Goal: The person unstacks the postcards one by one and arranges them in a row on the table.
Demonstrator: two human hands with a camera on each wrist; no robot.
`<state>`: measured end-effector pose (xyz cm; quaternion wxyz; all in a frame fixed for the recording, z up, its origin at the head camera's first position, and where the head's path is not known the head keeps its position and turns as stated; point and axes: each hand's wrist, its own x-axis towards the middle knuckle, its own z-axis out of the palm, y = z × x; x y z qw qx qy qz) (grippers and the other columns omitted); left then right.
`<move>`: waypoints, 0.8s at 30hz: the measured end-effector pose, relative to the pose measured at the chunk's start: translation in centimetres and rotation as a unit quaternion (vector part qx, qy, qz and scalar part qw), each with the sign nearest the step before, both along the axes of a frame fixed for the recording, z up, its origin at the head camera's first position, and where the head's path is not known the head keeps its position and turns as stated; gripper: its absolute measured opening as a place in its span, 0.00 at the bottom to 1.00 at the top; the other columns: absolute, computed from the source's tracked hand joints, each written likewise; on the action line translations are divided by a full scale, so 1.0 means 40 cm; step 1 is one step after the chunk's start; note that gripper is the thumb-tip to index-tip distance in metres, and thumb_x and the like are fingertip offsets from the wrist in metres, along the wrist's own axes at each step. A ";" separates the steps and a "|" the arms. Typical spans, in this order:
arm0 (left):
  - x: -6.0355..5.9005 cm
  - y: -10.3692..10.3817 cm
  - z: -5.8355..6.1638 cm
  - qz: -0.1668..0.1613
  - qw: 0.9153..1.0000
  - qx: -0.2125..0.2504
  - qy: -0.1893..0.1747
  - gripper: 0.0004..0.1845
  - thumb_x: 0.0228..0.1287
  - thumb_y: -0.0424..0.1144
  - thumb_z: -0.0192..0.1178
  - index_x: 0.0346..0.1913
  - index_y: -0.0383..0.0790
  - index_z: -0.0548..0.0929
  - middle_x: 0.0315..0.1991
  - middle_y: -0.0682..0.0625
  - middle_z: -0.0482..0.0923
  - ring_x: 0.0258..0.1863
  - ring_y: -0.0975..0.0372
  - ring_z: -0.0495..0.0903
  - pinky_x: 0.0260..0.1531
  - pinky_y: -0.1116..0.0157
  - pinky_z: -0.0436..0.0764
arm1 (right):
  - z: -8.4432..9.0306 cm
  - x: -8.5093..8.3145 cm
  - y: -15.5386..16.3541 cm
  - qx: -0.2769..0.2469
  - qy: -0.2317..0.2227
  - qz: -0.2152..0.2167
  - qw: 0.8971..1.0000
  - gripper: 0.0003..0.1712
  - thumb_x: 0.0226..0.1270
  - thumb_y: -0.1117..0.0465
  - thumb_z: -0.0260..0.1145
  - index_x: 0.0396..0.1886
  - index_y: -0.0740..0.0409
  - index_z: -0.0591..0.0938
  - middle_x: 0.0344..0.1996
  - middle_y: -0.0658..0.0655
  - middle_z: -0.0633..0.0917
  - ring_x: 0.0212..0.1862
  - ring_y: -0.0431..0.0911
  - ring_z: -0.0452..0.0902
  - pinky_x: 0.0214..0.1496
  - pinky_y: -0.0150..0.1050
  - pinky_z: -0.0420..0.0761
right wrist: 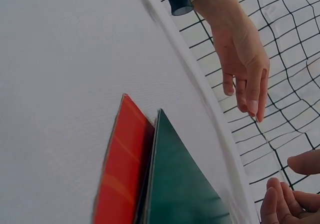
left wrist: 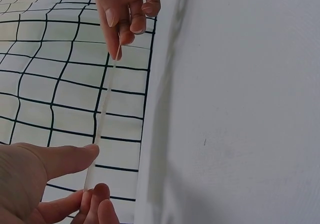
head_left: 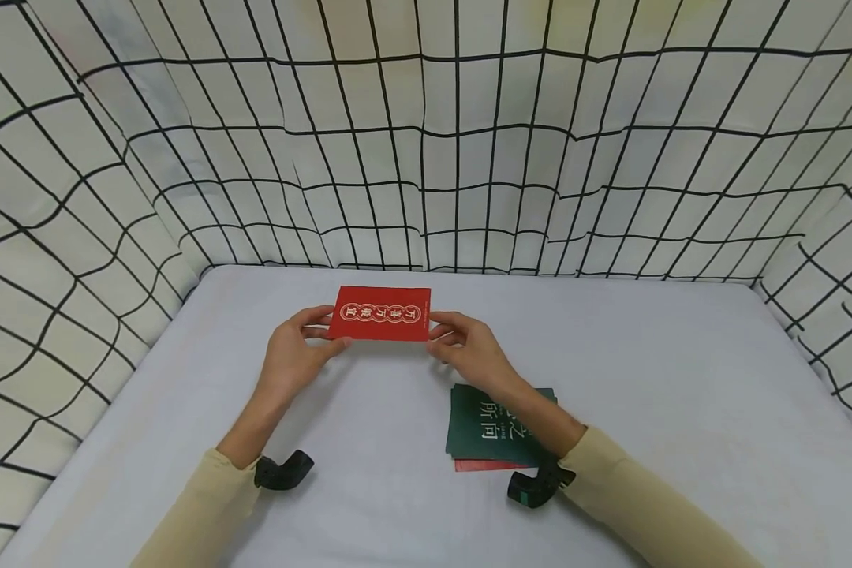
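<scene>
A flat red card [head_left: 379, 313] with a row of pale Chinese characters is held up over the far part of the white table. My left hand [head_left: 295, 351] pinches its left edge between thumb and fingers, and my right hand [head_left: 474, 351] pinches the right edge. Seen edge-on in the left wrist view, the card [left wrist: 103, 109] is a thin pale strip between both hands. Below my right forearm lies a small stack, topped by a green card [head_left: 468, 430] with light characters; a red card [head_left: 486, 465] sticks out beneath it. The forearm hides part of the stack.
A white cloth covers the table [head_left: 653, 379]. Black grid netting over pale cloth [head_left: 483, 158] encloses the back and both sides. Each wrist wears a dark camera mount, the left mount [head_left: 284, 471] and the right mount [head_left: 539, 485].
</scene>
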<state>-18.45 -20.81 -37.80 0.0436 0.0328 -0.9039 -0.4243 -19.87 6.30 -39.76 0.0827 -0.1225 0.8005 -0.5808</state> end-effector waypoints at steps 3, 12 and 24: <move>0.001 -0.004 0.000 0.006 1.000 -0.003 -0.002 0.35 0.68 0.39 0.69 0.75 0.34 0.70 0.66 0.34 0.77 0.60 0.43 0.79 0.33 0.72 0.82 | 0.001 0.001 -0.008 0.001 -0.003 0.008 1.000 0.34 0.72 0.61 0.70 0.76 0.56 0.73 0.54 0.60 0.83 0.49 0.47 0.83 0.47 0.41 0.89; 0.005 -0.026 0.005 0.019 1.000 -0.003 -0.003 0.34 0.69 0.38 0.68 0.75 0.34 0.71 0.66 0.34 0.77 0.61 0.42 0.79 0.31 0.74 0.80 | 0.006 -0.001 -0.039 0.013 -0.001 0.025 1.000 0.37 0.73 0.60 0.69 0.79 0.55 0.69 0.57 0.59 0.82 0.52 0.47 0.81 0.48 0.43 0.89; 0.016 -0.064 0.012 0.039 0.999 -0.006 -0.007 0.34 0.70 0.38 0.67 0.75 0.33 0.70 0.67 0.32 0.76 0.61 0.42 0.78 0.31 0.78 0.78 | 0.018 0.004 -0.088 0.015 -0.008 0.040 0.999 0.35 0.73 0.59 0.68 0.77 0.56 0.71 0.61 0.61 0.82 0.52 0.48 0.82 0.47 0.43 0.88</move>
